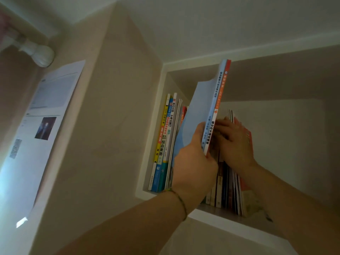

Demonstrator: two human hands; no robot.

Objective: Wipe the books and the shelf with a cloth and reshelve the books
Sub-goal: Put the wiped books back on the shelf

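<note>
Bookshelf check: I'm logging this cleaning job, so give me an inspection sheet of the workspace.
Surface: white shelf recessed in a beige wall.
Job's things: two thin books lifted together; book row left, leaning books right; no cloth seen.
Clutter: nothing seen.
Grippers: left hand grips the two books; right hand presses the leaning books aside.
Cables: nothing seen.
Surroundings: printed sheets on wall, white fixture.
</note>
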